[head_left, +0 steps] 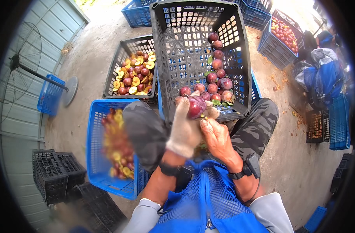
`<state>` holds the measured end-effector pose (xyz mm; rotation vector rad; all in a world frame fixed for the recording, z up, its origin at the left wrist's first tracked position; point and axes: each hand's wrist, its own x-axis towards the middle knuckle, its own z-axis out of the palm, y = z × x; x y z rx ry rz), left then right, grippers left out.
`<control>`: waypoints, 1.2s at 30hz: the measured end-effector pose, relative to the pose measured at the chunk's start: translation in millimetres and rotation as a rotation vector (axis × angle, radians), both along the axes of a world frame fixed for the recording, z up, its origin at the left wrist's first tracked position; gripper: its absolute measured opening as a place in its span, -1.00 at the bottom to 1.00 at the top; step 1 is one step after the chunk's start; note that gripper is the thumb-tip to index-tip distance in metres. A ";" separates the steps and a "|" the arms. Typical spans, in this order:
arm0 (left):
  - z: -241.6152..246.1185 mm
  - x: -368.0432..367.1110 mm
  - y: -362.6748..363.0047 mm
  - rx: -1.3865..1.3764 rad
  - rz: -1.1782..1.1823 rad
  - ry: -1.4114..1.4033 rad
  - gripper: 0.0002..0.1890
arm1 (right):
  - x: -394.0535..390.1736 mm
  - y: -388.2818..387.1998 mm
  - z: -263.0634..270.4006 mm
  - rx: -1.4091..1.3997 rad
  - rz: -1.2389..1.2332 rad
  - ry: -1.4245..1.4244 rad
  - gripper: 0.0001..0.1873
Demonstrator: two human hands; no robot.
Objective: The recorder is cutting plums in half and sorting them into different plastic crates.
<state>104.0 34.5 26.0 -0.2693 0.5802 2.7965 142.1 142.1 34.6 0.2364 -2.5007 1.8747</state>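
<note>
My left hand [184, 131], in a pale knitted glove, is closed around a dark red plum [196, 107]. Bare, my right hand [219, 139] pinches a small thin tool at the plum's lower right; it looks like a knife [202, 116], mostly hidden by the fingers. Both hands are over the near end of a black plastic crate [183, 55]. Whole plums [218, 64] lie in a line down the crate's right side and gather near my hands, with a few green leaves [216, 102] among them.
Cut plums fill part of a black crate [113, 80] at the left and a blue crate [91, 139] beside my left knee. A pedestal fan [43, 72] stands by the metal wall. On the right are a crate of plums [272, 48] and another person [323, 67]. Black crates [49, 174] lie lower left.
</note>
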 end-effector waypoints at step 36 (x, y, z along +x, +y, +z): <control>-12.0 8.7 -56.5 -0.647 -0.182 0.406 -0.64 | -4.8 33.5 -0.3 0.112 0.349 -0.342 -0.58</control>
